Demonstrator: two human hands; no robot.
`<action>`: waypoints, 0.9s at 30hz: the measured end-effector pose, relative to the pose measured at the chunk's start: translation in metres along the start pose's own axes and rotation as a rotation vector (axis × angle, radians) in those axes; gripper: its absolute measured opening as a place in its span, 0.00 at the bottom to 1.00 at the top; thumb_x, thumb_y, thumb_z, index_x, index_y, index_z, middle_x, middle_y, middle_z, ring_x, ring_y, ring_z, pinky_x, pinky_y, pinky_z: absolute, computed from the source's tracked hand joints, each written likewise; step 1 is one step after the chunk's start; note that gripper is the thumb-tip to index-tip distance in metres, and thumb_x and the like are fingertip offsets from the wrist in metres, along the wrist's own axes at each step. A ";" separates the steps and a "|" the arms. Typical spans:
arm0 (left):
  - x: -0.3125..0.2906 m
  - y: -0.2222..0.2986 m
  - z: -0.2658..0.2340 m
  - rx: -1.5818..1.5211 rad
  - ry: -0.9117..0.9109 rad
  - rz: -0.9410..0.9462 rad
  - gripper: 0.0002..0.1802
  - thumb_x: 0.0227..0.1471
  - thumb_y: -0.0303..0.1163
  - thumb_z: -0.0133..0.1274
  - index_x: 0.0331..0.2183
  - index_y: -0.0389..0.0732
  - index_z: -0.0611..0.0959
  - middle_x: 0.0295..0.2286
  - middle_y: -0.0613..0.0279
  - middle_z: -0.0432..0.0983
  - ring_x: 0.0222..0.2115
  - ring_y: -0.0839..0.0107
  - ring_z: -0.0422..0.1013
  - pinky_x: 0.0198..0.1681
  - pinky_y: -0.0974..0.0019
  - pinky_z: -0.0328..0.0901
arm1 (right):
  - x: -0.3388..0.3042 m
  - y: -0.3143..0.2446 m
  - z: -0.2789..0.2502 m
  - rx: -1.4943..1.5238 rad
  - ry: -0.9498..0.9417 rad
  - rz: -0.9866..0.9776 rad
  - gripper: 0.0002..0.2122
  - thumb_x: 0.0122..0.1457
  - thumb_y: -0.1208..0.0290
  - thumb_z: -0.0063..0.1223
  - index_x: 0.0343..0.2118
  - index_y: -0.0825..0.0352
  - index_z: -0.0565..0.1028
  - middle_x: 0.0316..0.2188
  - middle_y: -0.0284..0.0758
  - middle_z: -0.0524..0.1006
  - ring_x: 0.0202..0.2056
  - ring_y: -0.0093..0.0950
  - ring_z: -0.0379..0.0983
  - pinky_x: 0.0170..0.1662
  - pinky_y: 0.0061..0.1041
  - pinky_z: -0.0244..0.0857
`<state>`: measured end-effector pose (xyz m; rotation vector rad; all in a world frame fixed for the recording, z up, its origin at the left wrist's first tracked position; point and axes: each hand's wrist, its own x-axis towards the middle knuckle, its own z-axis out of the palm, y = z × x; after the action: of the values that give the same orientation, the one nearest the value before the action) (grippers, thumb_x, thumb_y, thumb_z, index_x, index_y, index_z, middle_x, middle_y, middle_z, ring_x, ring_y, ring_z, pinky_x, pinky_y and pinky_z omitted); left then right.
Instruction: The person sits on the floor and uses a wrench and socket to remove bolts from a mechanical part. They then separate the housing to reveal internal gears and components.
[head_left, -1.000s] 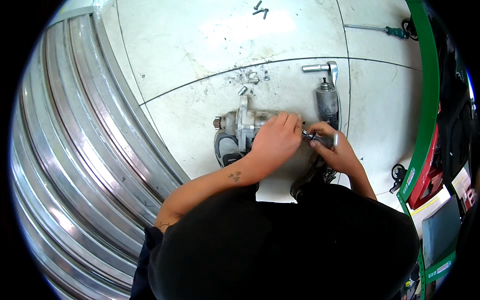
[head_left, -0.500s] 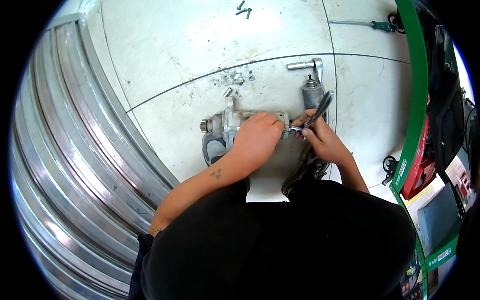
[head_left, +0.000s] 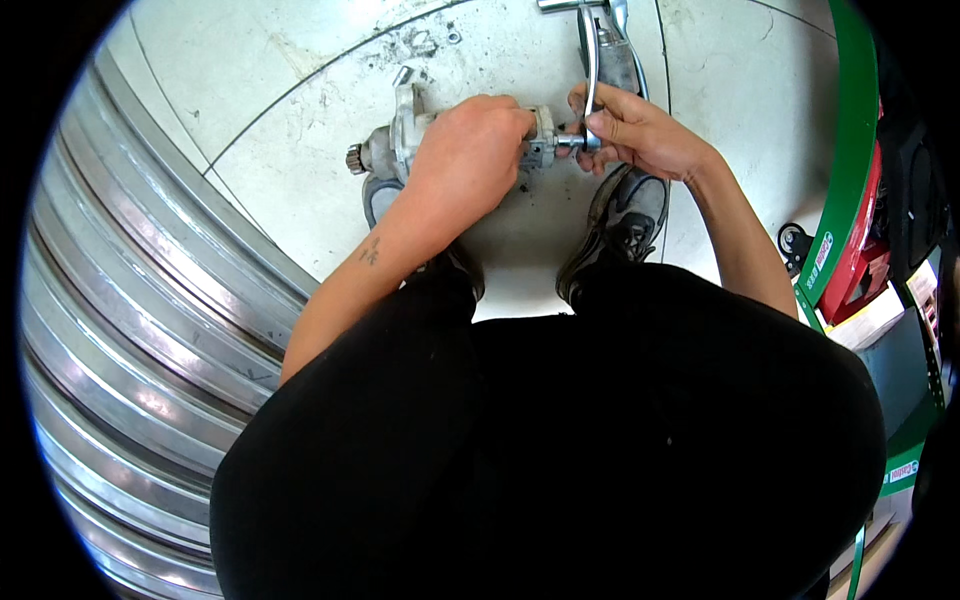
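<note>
Wrench (head_left: 592, 80), handle swung from one to twelve o'clock, head pinched by the right hand's (head_left: 645, 138) fingers. Its socket (head_left: 567, 141) meets the three-o'clock end of the motor (head_left: 406, 128), near eleven o'clock, seemingly engaged. Left hand (head_left: 474, 155): fingers curled over the motor.

left hand (head_left: 470, 152) clasps geared metal unit (head_left: 407, 128) | right hand (head_left: 640, 132) holds ratchet (head_left: 591, 75)

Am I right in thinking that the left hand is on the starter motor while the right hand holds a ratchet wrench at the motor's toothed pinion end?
Not quite: the head view shows the right hand holding the ratchet wrench at the end opposite the toothed pinion. The left hand is indeed on the starter motor.
</note>
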<state>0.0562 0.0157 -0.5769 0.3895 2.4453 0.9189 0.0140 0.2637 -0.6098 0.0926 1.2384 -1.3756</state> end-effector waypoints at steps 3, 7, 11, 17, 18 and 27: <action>-0.003 0.001 0.000 -0.037 0.003 -0.013 0.05 0.47 0.24 0.60 0.31 0.36 0.84 0.30 0.51 0.78 0.35 0.49 0.75 0.39 0.52 0.69 | 0.001 -0.004 -0.001 -0.146 0.007 0.000 0.23 0.70 0.60 0.48 0.60 0.69 0.60 0.41 0.44 0.78 0.38 0.31 0.79 0.42 0.31 0.75; 0.004 0.002 0.000 -0.043 -0.077 -0.062 0.05 0.47 0.25 0.61 0.30 0.35 0.84 0.30 0.51 0.78 0.35 0.48 0.75 0.40 0.52 0.69 | -0.009 -0.013 0.005 -0.289 0.041 0.017 0.17 0.71 0.61 0.46 0.55 0.66 0.64 0.33 0.39 0.78 0.35 0.30 0.80 0.41 0.31 0.76; 0.000 0.008 -0.010 -0.057 -0.063 -0.077 0.06 0.47 0.26 0.61 0.30 0.36 0.84 0.30 0.51 0.78 0.35 0.48 0.74 0.40 0.52 0.68 | -0.008 -0.016 0.010 -0.099 0.020 0.039 0.13 0.71 0.64 0.45 0.52 0.66 0.65 0.34 0.40 0.81 0.34 0.29 0.80 0.42 0.30 0.77; -0.001 0.003 -0.008 -0.065 -0.053 -0.072 0.06 0.47 0.26 0.61 0.30 0.36 0.83 0.29 0.52 0.76 0.36 0.49 0.73 0.40 0.52 0.68 | -0.006 -0.021 0.015 -0.161 0.045 0.003 0.09 0.69 0.70 0.47 0.47 0.67 0.67 0.37 0.42 0.80 0.37 0.31 0.80 0.44 0.33 0.76; -0.003 0.003 -0.006 -0.068 -0.048 -0.087 0.06 0.47 0.26 0.61 0.30 0.36 0.83 0.29 0.52 0.76 0.36 0.49 0.73 0.40 0.53 0.68 | -0.007 -0.023 0.017 -0.241 0.041 -0.060 0.07 0.69 0.72 0.47 0.46 0.67 0.67 0.37 0.42 0.80 0.38 0.30 0.80 0.45 0.34 0.76; 0.000 0.004 -0.011 -0.086 -0.058 -0.073 0.05 0.48 0.24 0.59 0.31 0.35 0.81 0.30 0.50 0.76 0.37 0.49 0.73 0.41 0.52 0.67 | -0.017 -0.016 0.035 -0.336 0.237 -0.028 0.08 0.58 0.84 0.53 0.39 0.67 0.73 0.40 0.42 0.78 0.42 0.37 0.78 0.48 0.33 0.71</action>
<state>0.0512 0.0127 -0.5669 0.2907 2.3424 0.9636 0.0276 0.2460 -0.5740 0.0028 1.6597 -1.1867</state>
